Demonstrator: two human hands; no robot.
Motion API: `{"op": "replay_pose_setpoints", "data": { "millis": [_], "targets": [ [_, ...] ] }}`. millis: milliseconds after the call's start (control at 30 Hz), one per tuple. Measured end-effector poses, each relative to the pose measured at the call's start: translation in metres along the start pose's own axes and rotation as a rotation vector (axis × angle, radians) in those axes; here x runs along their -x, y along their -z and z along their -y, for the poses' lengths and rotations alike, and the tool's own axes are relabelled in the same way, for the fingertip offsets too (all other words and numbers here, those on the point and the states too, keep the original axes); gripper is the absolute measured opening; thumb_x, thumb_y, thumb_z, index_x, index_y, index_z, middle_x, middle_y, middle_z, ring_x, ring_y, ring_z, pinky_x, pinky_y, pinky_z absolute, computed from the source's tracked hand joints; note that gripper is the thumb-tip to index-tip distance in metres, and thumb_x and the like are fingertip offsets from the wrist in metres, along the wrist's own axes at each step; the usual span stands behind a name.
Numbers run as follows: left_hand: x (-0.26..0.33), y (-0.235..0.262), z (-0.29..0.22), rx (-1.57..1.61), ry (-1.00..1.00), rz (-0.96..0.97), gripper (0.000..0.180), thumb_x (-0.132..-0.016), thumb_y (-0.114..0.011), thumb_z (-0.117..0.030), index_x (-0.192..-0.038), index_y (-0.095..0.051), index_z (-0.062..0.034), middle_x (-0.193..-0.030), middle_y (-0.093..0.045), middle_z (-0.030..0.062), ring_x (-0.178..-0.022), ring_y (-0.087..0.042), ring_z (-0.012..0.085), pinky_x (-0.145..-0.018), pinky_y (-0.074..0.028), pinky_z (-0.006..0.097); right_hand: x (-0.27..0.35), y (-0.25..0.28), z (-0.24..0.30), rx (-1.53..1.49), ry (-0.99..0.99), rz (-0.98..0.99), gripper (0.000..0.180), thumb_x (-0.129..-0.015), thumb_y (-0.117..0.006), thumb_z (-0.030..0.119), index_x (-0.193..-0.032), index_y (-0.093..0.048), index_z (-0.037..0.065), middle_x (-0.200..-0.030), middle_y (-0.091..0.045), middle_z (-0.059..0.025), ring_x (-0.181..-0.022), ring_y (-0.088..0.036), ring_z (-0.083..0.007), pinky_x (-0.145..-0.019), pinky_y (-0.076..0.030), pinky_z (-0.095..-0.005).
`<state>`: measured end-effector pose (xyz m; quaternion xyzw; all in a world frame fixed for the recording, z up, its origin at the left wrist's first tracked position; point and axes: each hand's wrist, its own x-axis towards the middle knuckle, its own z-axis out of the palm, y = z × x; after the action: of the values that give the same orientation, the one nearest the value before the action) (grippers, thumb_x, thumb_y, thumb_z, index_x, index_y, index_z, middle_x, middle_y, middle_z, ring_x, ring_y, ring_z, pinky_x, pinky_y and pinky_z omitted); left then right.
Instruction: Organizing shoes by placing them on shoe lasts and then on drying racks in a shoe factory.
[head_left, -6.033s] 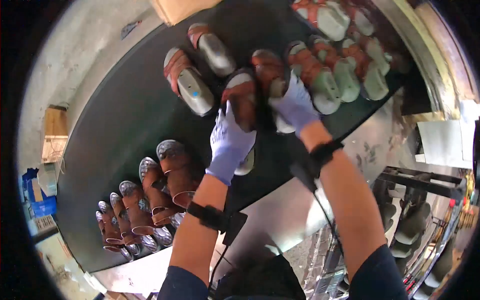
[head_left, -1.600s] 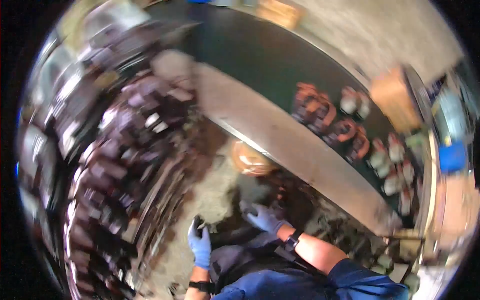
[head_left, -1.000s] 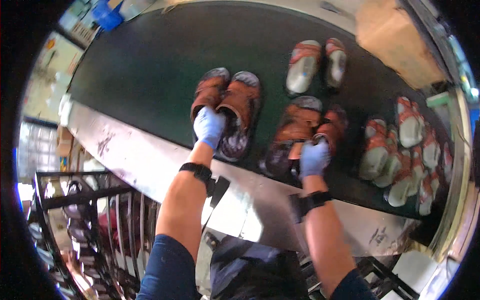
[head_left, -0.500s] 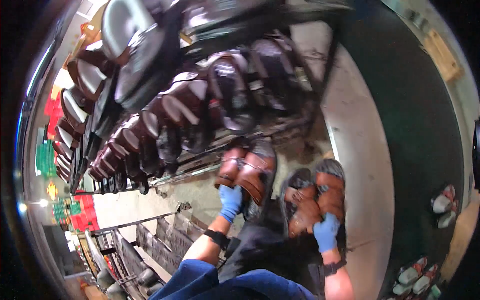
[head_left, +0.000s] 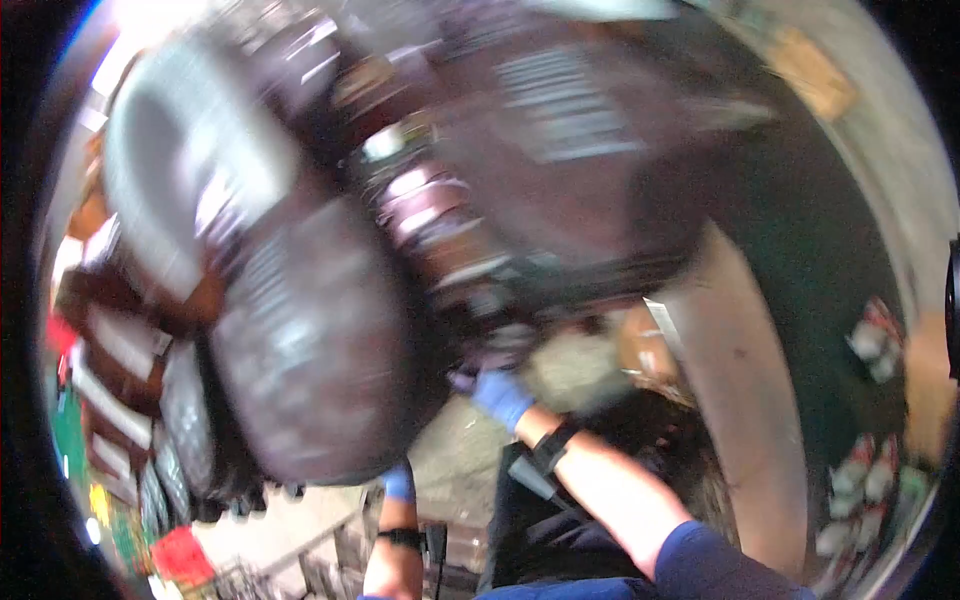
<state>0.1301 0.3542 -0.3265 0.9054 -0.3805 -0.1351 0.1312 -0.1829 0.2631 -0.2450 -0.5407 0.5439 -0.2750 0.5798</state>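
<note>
A large dark leather shoe with a pale lining fills the left middle of the head view, close in front of me. My left hand, in a blue glove, reaches up behind its lower edge, and the fingers are hidden. To the right, my right hand, also blue-gloved, reaches in under the rack at a blurred dark thing. Whether the fingers grip it I cannot tell. Another big dark shoe hangs above this hand, smeared by motion. No brown sandals can be made out.
More shoes with pale linings line the rack on the left. A cardboard box stands low beside a pale, curved ledge. White-and-red shoes lie on the dark green floor at the right.
My view has shifted close to the upper shoes. Both hands have left the places where they held brown sandals. The right has moved left and up; the left has dropped behind a shoe.
</note>
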Motion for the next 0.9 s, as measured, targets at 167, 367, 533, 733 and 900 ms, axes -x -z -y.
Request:
{"op": "replay_pose_setpoints", "data": {
  "millis": [167, 367, 533, 733, 900],
  "targets": [
    [0.243, -0.061, -0.233, 0.737, -0.437, 0.792, 0.037, -0.083, -0.053, 0.005, -0.119, -0.054, 0.0012, -0.095, -0.063, 0.0080, -0.076, -0.059, 0.0131, -0.066, -0.050, 0.025, 0.157, 0.126, -0.107, -0.038, 0.060, -0.465, 0.043, -0.085, -0.056, 0.025, -0.127, -0.050, 0.015, -0.114, -0.057, -0.0211, -0.097, -0.059, -0.0353, -0.086, -0.047, -0.0388],
    [0.535, -0.144, -0.467, 0.485, -1.263, 1.280, 0.042, -0.079, -0.059, -0.005, -0.120, -0.052, 0.0008, -0.110, -0.059, 0.0183, -0.099, -0.060, 0.0295, -0.087, -0.046, 0.034, 0.430, 0.377, -0.227, -0.135, -0.199, -1.485, 0.031, -0.083, -0.058, 0.010, -0.112, -0.060, 0.002, -0.118, -0.059, -0.0156, -0.110, -0.057, -0.0215, -0.096, -0.042, -0.0320],
    [0.772, -0.197, -0.587, 0.060, -1.822, 1.009, 0.072, -0.077, -0.066, -0.025, -0.137, -0.033, -0.0031, -0.137, -0.035, 0.0250, -0.125, -0.038, 0.0371, -0.103, -0.034, 0.039, 0.579, 0.588, -0.285, 0.602, -0.656, -1.765, 0.059, -0.081, -0.063, 0.029, -0.130, -0.043, 0.003, -0.128, -0.045, -0.0255, -0.117, -0.045, -0.0385, -0.100, -0.036, -0.0433],
    [0.906, -0.288, -0.678, -0.140, -1.676, 0.843, 0.089, -0.068, -0.071, -0.028, -0.140, -0.022, -0.0071, -0.135, -0.037, 0.0243, -0.117, -0.046, 0.0375, -0.095, -0.042, 0.040, 0.584, 0.739, -0.344, 0.134, -0.921, -1.589, 0.090, -0.070, -0.069, 0.039, -0.140, -0.023, 0.008, -0.139, -0.031, -0.0253, -0.128, -0.031, -0.0426, -0.106, -0.028, -0.0484],
    [0.905, -0.296, -0.714, -0.154, -1.704, 0.884, 0.083, -0.063, -0.072, -0.028, -0.135, -0.034, -0.0101, -0.119, -0.054, 0.0195, -0.109, -0.053, 0.0355, -0.091, -0.045, 0.041, 0.590, 0.765, -0.351, 0.123, -0.819, -1.570, 0.085, -0.067, -0.069, 0.035, -0.137, -0.030, 0.006, -0.132, -0.039, -0.0271, -0.117, -0.047, -0.0396, -0.097, -0.041, -0.0435]
  ]
}}
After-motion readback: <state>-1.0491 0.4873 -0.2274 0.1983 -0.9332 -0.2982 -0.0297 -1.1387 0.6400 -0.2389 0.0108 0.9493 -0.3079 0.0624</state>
